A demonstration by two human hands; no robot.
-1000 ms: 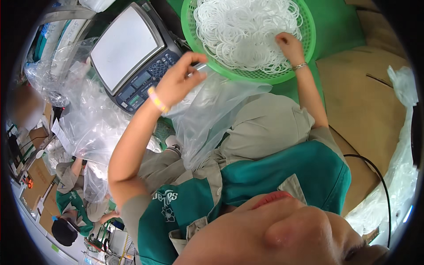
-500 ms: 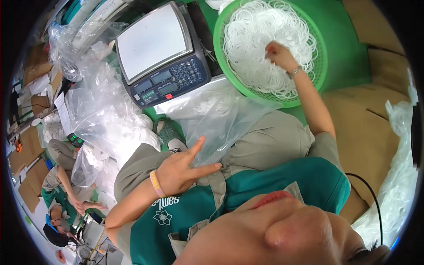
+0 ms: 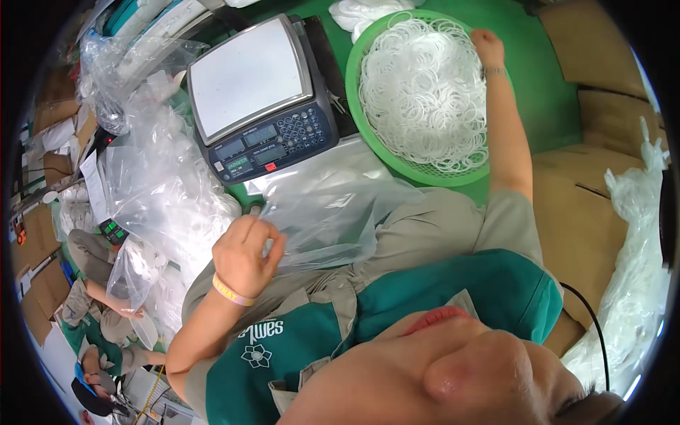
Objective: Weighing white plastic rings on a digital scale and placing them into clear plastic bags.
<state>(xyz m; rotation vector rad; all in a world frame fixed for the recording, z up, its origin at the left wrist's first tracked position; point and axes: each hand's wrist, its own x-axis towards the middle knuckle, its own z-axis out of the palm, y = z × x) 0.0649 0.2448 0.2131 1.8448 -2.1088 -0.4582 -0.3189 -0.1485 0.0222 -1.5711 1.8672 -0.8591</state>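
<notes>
My left hand [image 3: 246, 256] is closed, fingers curled toward the thumb, at the left edge of a clear plastic bag [image 3: 333, 219]. The bag spreads across my lap, and its film runs up to those fingers; the exact grip is partly hidden. My right arm reaches forward along the right side of a round green basket [image 3: 358, 106]. At its far right rim my right hand [image 3: 489, 48] is closed on the edge. Many thin white rings [image 3: 421, 92] lie heaped in the basket.
A counting scale [image 3: 265, 134] with a bare white plate [image 3: 244, 78] stands left of the basket. Clear bags of white pieces [image 3: 177, 198] pile up at the left. Cardboard boxes [image 3: 577, 212] line the right side. Another person [image 3: 95, 336] works at the lower left.
My right hand has left the rings and moved outward to the basket's far right rim. My left hand, spread before, has moved forward and left and curled at the bag's edge.
</notes>
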